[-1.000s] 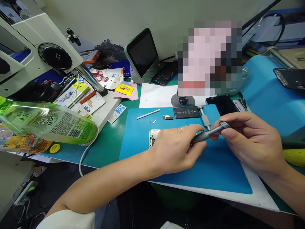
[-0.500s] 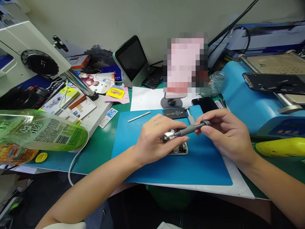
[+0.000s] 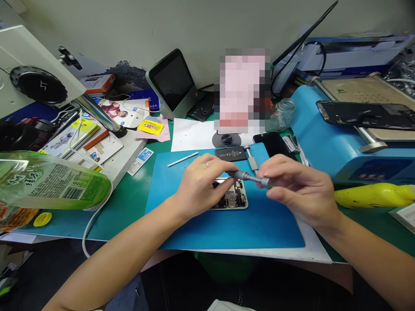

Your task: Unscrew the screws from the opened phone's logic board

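A grey precision screwdriver [image 3: 247, 176] is held slantwise between my hands, above an opened phone [image 3: 240, 201] on a blue mat [image 3: 227, 235]. My left hand [image 3: 202, 185] pinches its left end between thumb and fingers, covering that end and part of the phone. At the capped end, the fingers of my right hand [image 3: 301, 185] close around the screwdriver. Exposed circuit parts show inside the phone's pale frame. Just behind lie a black phone battery [image 3: 231, 154] and a second grey screwdriver [image 3: 252, 160].
A thin white stick [image 3: 183, 159] lies on the mat's left. Green bottle [image 3: 65, 181] and microscope arm [image 3: 39, 73] crowd the left. A blue machine [image 3: 324, 129] carrying a phone screen [image 3: 366, 114] stands right, with a yellow bottle [image 3: 372, 195] before it. Behind are a glass jar [image 3: 285, 113] and smart display [image 3: 173, 82].
The screwdriver has turned, its capped end now lower and pointing more toward me. My right hand's fingers have shifted around that end. The whole view has slid slightly sideways.
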